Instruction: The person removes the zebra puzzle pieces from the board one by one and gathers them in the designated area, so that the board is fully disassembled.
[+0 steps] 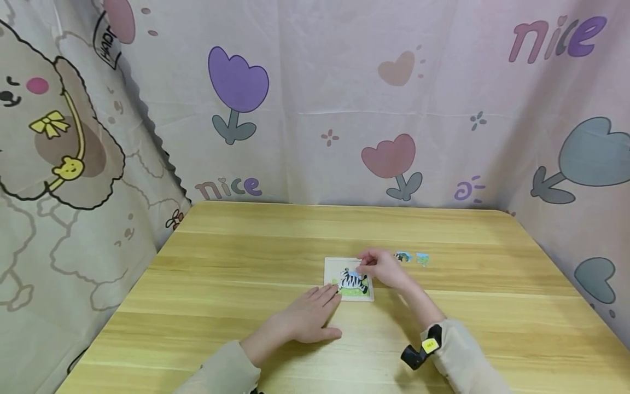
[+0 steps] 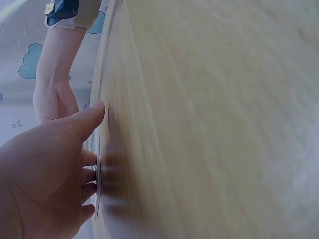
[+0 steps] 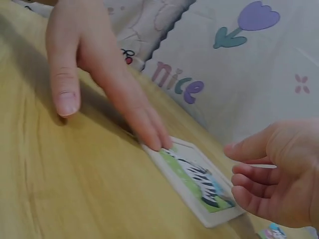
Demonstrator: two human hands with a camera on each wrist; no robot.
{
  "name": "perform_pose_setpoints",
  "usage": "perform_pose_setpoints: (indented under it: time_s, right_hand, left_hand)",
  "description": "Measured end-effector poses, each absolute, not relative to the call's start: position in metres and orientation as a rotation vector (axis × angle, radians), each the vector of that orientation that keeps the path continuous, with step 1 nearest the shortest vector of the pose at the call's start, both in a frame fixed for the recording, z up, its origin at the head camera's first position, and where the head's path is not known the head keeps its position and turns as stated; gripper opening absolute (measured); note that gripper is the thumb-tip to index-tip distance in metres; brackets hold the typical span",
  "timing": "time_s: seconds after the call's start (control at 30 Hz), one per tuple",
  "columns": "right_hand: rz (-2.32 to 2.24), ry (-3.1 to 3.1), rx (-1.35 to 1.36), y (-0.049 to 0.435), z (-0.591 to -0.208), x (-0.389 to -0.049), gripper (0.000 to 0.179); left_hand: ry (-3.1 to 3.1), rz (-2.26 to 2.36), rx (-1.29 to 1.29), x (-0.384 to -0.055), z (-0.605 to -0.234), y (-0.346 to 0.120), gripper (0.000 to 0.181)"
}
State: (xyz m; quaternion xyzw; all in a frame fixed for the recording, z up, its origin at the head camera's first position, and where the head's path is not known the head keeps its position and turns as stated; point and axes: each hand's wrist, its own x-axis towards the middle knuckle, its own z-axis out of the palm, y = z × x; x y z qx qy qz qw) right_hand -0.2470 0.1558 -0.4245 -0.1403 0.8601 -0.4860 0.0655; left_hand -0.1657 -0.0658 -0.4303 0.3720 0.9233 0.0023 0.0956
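A small white-framed zebra jigsaw puzzle (image 1: 352, 280) lies flat on the table. Its zebra and green grass are in place lower down, while the upper left shows pale bare board. My left hand (image 1: 315, 314) rests with straight fingers on the frame's lower left edge, thumb spread towards me. Over the upper right of the puzzle hovers my right hand (image 1: 381, 268), fingers loosely bent and thumb apart from them. In the right wrist view no piece shows between the fingers of the right hand (image 3: 279, 174). Two loose puzzle pieces (image 1: 403, 256) lie just right of that hand.
The wooden table (image 1: 221, 262) stretches around the puzzle on all sides. A printed cloth curtain (image 1: 315, 82) hangs along its back and left. A black camera (image 1: 418, 353) is strapped to the right wrist.
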Motion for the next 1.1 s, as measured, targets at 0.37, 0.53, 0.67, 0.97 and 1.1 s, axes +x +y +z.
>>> perform_pose_setpoints:
  time_s: [0.37, 0.53, 0.67, 0.97, 1.1]
  right_hand:
    - [-1.238, 2.722, -0.525, 0.14, -0.439, -0.248, 0.022]
    - [-1.075, 2.819, -0.595, 0.136, -0.441, -0.247, 0.02]
    - [-1.044, 2.81, -0.608, 0.134, -0.44, -0.246, 0.018]
    - [-0.986, 2.793, -0.598, 0.132, -0.437, -0.246, 0.019]
    - [-0.993, 2.776, -0.561, 0.13, -0.436, -0.247, 0.021]
  left_hand:
    - [2.736, -0.019, 1.117, -0.164, -0.426, -0.065, 0.077]
    - [2.742, -0.037, 1.115, -0.164, -0.424, -0.065, 0.077]
    - [2.737, -0.024, 1.124, -0.163, -0.424, -0.064, 0.078]
    - [2.73, -0.069, 1.17, -0.164, -0.423, -0.056, 0.077]
    - [2.75, -0.123, 1.173, -0.165, -0.425, -0.054, 0.076]
